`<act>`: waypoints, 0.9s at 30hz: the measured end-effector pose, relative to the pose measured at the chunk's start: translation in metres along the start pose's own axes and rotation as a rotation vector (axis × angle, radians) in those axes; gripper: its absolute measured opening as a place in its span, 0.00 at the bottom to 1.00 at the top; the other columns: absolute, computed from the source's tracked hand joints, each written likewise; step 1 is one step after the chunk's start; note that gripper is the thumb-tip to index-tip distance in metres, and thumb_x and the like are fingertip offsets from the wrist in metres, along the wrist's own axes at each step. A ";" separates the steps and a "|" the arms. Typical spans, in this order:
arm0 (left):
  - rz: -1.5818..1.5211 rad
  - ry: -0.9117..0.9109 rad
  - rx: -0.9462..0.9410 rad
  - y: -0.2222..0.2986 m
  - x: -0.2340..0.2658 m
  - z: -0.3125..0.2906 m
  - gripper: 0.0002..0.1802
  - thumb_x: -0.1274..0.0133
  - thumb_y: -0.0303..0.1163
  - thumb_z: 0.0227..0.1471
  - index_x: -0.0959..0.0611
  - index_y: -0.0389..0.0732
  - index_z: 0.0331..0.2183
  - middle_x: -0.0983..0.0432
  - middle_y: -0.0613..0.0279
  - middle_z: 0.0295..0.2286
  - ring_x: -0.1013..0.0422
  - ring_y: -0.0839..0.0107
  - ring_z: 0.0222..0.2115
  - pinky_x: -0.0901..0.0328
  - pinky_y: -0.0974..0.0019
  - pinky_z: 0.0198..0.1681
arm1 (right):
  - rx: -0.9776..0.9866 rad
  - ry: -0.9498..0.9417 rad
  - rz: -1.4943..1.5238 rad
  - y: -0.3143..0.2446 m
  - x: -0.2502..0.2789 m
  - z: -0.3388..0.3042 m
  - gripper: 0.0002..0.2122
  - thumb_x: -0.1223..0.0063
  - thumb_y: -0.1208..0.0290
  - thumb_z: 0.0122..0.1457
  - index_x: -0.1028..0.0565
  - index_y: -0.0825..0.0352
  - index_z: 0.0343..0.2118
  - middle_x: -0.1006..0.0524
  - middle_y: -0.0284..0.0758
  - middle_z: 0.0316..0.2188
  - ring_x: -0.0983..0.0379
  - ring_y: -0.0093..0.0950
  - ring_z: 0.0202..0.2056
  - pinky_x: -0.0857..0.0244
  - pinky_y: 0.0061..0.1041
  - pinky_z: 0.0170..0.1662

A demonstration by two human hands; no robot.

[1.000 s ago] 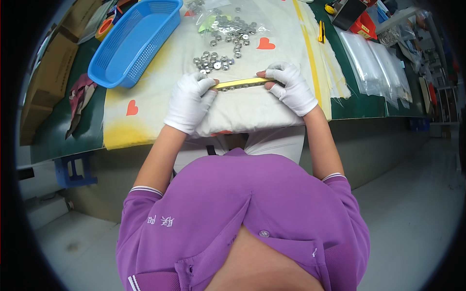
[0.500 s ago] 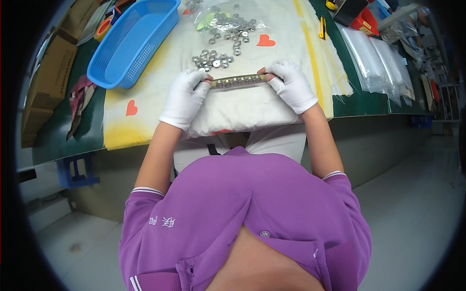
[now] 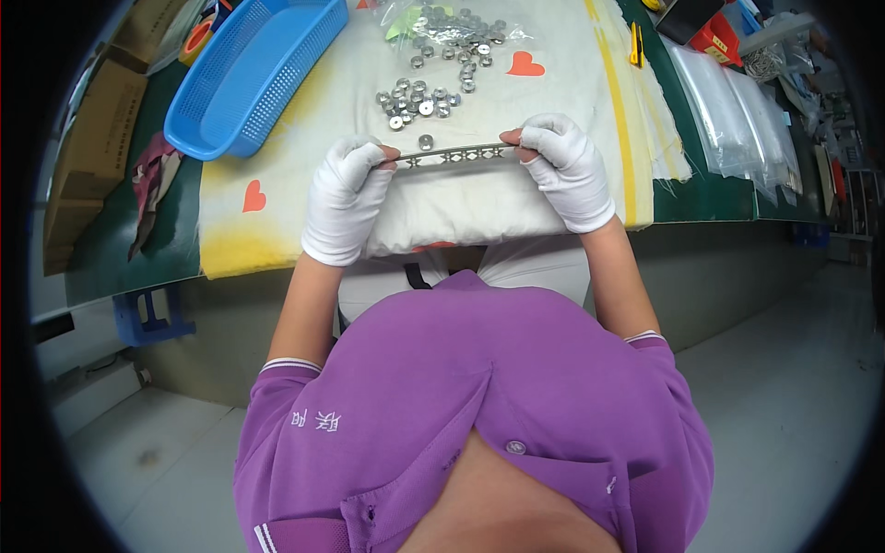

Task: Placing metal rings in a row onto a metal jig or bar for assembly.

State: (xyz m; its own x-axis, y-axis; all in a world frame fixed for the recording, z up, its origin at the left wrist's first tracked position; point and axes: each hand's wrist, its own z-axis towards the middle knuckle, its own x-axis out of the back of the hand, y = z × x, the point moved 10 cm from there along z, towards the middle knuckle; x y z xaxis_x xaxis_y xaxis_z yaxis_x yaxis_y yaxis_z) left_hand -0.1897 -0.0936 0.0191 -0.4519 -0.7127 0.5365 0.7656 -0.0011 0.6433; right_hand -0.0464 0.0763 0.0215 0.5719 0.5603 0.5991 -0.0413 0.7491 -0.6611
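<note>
Between my two hands I hold a narrow metal strip [image 3: 454,155] with a row of cut-out shapes along it. My left hand [image 3: 348,189], in a white glove with bare fingertips, pinches its left end. The right end is pinched by my right hand [image 3: 564,169], gloved the same way. Just beyond the strip a single round silver metal piece [image 3: 425,142] lies on the cloth. A cluster of similar metal pieces [image 3: 419,101] sits farther back. Still farther away, more of them lie in and around a clear plastic bag [image 3: 461,28].
A pale cloth [image 3: 304,184] with yellow bands and red hearts covers the green table [image 3: 705,194]. At left stand a blue basket [image 3: 249,83] and cardboard boxes [image 3: 97,147]. A yellow cutter [image 3: 636,44], clear plastic bags [image 3: 737,111] and a red bin [image 3: 717,39] are at right.
The strip has turned in my hands: dark round pieces showed along it before, now open cut-outs show. One silver metal piece now lies apart from the cluster, close to the strip.
</note>
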 end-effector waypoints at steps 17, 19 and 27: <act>0.075 -0.040 -0.023 0.000 -0.004 0.003 0.09 0.39 0.21 0.42 0.20 0.43 0.29 0.24 0.59 0.26 0.27 0.60 0.27 0.33 0.62 0.30 | -0.016 0.007 -0.014 0.006 -0.002 0.004 0.07 0.42 0.80 0.48 0.19 0.63 0.30 0.24 0.34 0.26 0.27 0.32 0.29 0.33 0.29 0.33; 0.122 -0.090 -0.080 0.005 -0.009 0.004 0.09 0.39 0.21 0.41 0.20 0.43 0.28 0.24 0.59 0.26 0.27 0.60 0.28 0.33 0.61 0.30 | 0.035 0.004 -0.089 0.002 -0.003 0.004 0.07 0.41 0.79 0.46 0.19 0.62 0.30 0.23 0.33 0.25 0.28 0.33 0.29 0.33 0.30 0.33; 0.231 -0.131 -0.091 0.011 -0.017 0.006 0.09 0.40 0.22 0.40 0.20 0.44 0.28 0.26 0.60 0.26 0.28 0.58 0.27 0.34 0.58 0.30 | 0.051 -0.066 -0.148 0.002 -0.010 0.003 0.08 0.40 0.81 0.44 0.20 0.62 0.29 0.23 0.33 0.27 0.27 0.33 0.30 0.33 0.30 0.35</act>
State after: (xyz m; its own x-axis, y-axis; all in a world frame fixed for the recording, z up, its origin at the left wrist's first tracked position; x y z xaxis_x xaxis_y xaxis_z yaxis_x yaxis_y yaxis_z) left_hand -0.1767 -0.0774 0.0204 -0.3118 -0.6048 0.7328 0.8903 0.0835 0.4477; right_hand -0.0547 0.0735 0.0154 0.5196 0.4634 0.7178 -0.0030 0.8411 -0.5408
